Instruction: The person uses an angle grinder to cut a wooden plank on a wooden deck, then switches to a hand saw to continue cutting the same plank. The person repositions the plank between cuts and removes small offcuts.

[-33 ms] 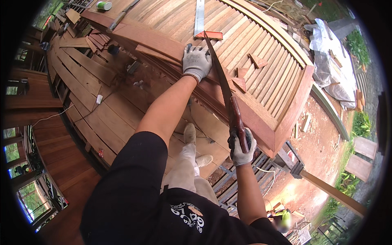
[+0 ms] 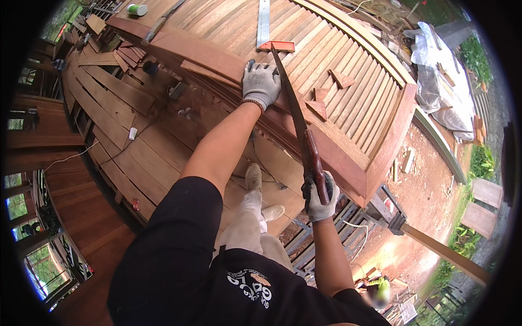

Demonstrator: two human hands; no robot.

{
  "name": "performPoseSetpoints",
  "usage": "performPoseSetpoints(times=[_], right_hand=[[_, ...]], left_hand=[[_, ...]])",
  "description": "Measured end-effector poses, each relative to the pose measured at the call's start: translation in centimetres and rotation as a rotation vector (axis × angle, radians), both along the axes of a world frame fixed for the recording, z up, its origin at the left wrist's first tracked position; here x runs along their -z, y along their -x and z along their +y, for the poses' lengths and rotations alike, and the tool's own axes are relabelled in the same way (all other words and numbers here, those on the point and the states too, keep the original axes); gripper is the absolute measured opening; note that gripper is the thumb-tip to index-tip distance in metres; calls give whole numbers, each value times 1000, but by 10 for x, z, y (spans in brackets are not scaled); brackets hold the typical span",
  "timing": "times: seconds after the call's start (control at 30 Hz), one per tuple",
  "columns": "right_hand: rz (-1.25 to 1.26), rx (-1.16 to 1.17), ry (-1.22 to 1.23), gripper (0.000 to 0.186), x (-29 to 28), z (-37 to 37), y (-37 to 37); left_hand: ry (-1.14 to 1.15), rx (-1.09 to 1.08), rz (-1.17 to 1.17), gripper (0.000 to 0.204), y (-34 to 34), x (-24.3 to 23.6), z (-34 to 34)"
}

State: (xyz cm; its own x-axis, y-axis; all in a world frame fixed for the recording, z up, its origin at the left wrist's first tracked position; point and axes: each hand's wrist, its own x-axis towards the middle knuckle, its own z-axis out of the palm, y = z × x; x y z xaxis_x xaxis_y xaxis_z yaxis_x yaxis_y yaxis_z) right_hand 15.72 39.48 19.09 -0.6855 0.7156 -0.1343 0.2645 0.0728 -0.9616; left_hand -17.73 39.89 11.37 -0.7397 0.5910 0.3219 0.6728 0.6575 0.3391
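My right hand (image 2: 321, 199), in a grey glove with dark fingers, is closed round the long brown handle of a handsaw (image 2: 293, 103). The dark blade slants up and left, its tip near a carpenter's square (image 2: 278, 46) with a red stock and metal blade. My left hand (image 2: 261, 83), gloved alike, bears down with curled fingers on a thin wooden strip (image 2: 211, 74), left of the saw. That strip lies along the near edge of a slatted wooden panel (image 2: 304, 60). Where the saw teeth meet the wood, I cannot make out a cut.
Small triangular offcuts (image 2: 341, 79) rest on the slats. A chisel-like tool (image 2: 163, 23) and a green-and-white can (image 2: 137, 10) lie at the far left. Planks (image 2: 136, 163) with gaps form the floor. At lower right, another person (image 2: 380, 290) is partly seen. White plastic sheeting (image 2: 435, 76) covers a pile.
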Motion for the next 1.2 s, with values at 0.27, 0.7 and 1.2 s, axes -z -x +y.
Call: performPoseSetpoints(times=[0.27, 0.7, 1.2], right_hand=[[-28, 34, -57, 17, 14, -32, -25], [76, 96, 41, 41, 28, -70, -106], [0, 110, -100, 54, 29, -74, -112]], left_hand=[[-24, 48, -42, 24, -31, -3, -13], [-79, -78, -19, 32, -36, 6, -14], [-81, 29, -91, 33, -37, -3, -17]])
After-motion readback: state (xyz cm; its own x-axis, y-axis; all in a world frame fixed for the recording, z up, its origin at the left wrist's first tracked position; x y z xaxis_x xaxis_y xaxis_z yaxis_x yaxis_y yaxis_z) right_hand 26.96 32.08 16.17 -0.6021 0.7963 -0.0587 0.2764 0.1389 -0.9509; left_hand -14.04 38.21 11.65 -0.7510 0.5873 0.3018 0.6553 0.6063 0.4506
